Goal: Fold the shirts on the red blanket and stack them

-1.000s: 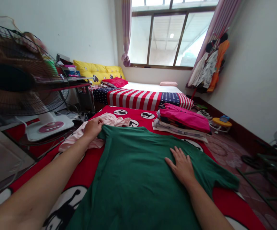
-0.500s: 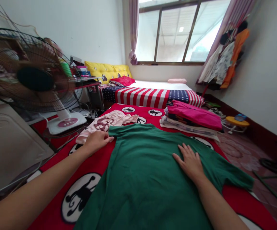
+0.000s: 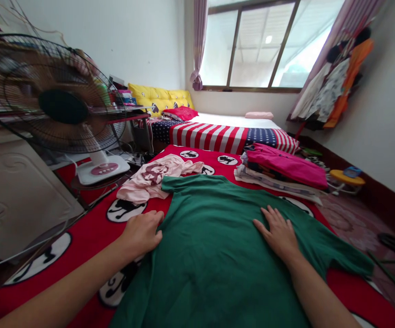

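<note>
A green T-shirt (image 3: 218,237) lies spread flat on a red blanket (image 3: 91,223) with black-and-white round prints. My left hand (image 3: 142,233) rests at the shirt's left edge, fingers curled down onto the fabric edge. My right hand (image 3: 279,232) lies flat and open on the shirt's right half, fingers spread. A crumpled pink garment (image 3: 152,175) sits beyond my left hand, touching the shirt's far left corner.
A stack of folded clothes topped by a magenta piece (image 3: 282,171) stands at the far right of the blanket. A standing fan (image 3: 60,105) is at the left. A bed with a flag-pattern cover (image 3: 224,134) lies behind, under the window. Clothes hang on the right wall.
My left hand has slid toward me along the shirt's left edge, from its far corner to mid-edge. My right hand has stayed flat on the shirt. The view shifted slightly.
</note>
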Demonstrator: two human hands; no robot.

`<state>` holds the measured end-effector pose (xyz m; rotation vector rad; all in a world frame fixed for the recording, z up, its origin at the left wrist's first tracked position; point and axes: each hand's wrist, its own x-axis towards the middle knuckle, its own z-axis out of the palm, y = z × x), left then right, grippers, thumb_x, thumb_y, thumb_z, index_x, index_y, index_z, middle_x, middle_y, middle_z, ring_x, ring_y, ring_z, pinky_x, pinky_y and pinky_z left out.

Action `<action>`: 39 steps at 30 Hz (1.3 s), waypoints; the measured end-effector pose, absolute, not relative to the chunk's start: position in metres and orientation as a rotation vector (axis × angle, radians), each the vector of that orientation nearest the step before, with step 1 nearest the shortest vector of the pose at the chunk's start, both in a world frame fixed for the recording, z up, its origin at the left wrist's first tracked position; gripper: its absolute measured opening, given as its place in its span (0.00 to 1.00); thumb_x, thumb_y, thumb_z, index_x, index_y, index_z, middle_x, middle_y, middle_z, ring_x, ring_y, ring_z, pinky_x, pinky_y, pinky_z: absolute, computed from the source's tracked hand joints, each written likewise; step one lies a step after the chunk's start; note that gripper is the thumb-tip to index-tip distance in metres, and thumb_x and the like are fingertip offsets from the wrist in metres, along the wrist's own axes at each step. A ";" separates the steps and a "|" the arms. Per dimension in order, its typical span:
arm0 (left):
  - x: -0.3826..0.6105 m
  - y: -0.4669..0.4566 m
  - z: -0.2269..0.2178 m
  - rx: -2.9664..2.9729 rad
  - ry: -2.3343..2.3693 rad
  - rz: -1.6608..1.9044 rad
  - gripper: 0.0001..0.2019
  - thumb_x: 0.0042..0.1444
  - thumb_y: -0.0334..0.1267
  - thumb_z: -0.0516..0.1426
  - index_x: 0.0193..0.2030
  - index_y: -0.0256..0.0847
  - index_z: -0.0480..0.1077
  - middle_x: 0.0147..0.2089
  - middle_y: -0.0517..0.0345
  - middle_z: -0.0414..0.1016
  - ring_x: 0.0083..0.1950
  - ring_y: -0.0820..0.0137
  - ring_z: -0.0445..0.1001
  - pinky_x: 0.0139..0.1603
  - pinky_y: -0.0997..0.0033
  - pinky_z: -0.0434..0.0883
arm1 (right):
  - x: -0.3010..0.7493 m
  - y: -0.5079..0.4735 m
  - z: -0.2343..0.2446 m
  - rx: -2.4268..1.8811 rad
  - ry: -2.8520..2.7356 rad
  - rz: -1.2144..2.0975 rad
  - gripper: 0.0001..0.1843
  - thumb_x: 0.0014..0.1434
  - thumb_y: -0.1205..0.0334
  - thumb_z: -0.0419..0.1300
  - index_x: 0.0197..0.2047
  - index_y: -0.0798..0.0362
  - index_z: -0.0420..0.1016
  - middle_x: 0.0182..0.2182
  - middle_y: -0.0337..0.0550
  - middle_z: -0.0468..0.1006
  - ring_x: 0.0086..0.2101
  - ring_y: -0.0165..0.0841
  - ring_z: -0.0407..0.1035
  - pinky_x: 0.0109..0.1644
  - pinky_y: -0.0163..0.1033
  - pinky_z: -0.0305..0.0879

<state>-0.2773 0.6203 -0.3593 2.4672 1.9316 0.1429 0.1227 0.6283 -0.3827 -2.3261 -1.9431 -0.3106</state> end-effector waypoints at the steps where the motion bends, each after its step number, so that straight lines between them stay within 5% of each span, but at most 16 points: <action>1: -0.281 0.620 -0.360 2.456 1.935 0.143 0.08 0.51 0.39 0.53 0.37 0.44 0.68 0.38 0.54 0.76 0.39 0.58 0.75 0.34 0.65 0.64 | 0.122 0.628 -0.384 -2.329 -1.946 -0.320 0.32 0.64 0.45 0.46 0.65 0.53 0.58 0.67 0.45 0.54 0.65 0.42 0.46 0.64 0.58 0.50; 6: -0.299 0.622 -0.361 2.291 1.840 0.260 0.06 0.51 0.39 0.54 0.34 0.43 0.70 0.31 0.56 0.75 0.36 0.62 0.74 0.33 0.69 0.62 | 0.110 0.625 -0.379 -2.381 -1.955 -0.478 0.30 0.65 0.47 0.46 0.65 0.55 0.59 0.65 0.50 0.57 0.64 0.45 0.50 0.62 0.57 0.52; 10: -0.308 0.618 -0.365 2.081 1.611 0.441 0.06 0.49 0.38 0.56 0.34 0.41 0.69 0.29 0.60 0.75 0.32 0.68 0.74 0.30 0.74 0.62 | 0.085 0.629 -0.352 -2.345 -2.178 -0.651 0.19 0.63 0.59 0.53 0.53 0.59 0.73 0.60 0.59 0.65 0.55 0.51 0.63 0.61 0.63 0.48; 17: -0.319 0.592 -0.374 1.942 1.501 0.345 0.05 0.48 0.37 0.55 0.29 0.39 0.70 0.25 0.61 0.73 0.27 0.70 0.71 0.25 0.76 0.59 | -0.029 0.664 -0.334 -1.649 -2.399 0.063 0.18 0.61 0.62 0.56 0.54 0.52 0.72 0.59 0.49 0.66 0.51 0.36 0.68 0.54 0.37 0.63; 25: -0.304 0.568 -0.370 1.892 1.636 0.479 0.11 0.52 0.47 0.56 0.29 0.40 0.70 0.26 0.61 0.73 0.29 0.70 0.70 0.28 0.74 0.59 | -0.146 0.703 -0.357 -1.532 -2.414 0.178 0.20 0.54 0.53 0.62 0.48 0.53 0.76 0.64 0.55 0.55 0.57 0.47 0.58 0.57 0.48 0.59; 28: -0.296 0.565 -0.374 1.945 1.839 0.462 0.14 0.50 0.51 0.58 0.29 0.41 0.69 0.27 0.60 0.73 0.30 0.68 0.70 0.28 0.72 0.56 | -0.155 0.714 -0.358 -1.603 -2.356 0.218 0.17 0.56 0.55 0.60 0.45 0.56 0.77 0.58 0.57 0.63 0.55 0.49 0.59 0.55 0.51 0.60; 32: -0.292 0.572 -0.374 1.997 1.914 0.405 0.07 0.52 0.40 0.55 0.27 0.41 0.68 0.27 0.59 0.73 0.30 0.68 0.70 0.28 0.72 0.53 | -0.151 0.720 -0.354 -1.573 -2.300 0.316 0.15 0.56 0.59 0.59 0.43 0.60 0.78 0.49 0.59 0.72 0.52 0.50 0.62 0.54 0.52 0.59; 39: -0.289 0.589 -0.328 1.943 1.562 0.638 0.13 0.54 0.45 0.54 0.25 0.39 0.67 0.22 0.62 0.67 0.25 0.73 0.65 0.26 0.75 0.56 | -0.114 0.745 -0.316 -1.400 -1.949 0.646 0.15 0.48 0.63 0.65 0.41 0.56 0.79 0.41 0.47 0.78 0.45 0.40 0.69 0.51 0.41 0.62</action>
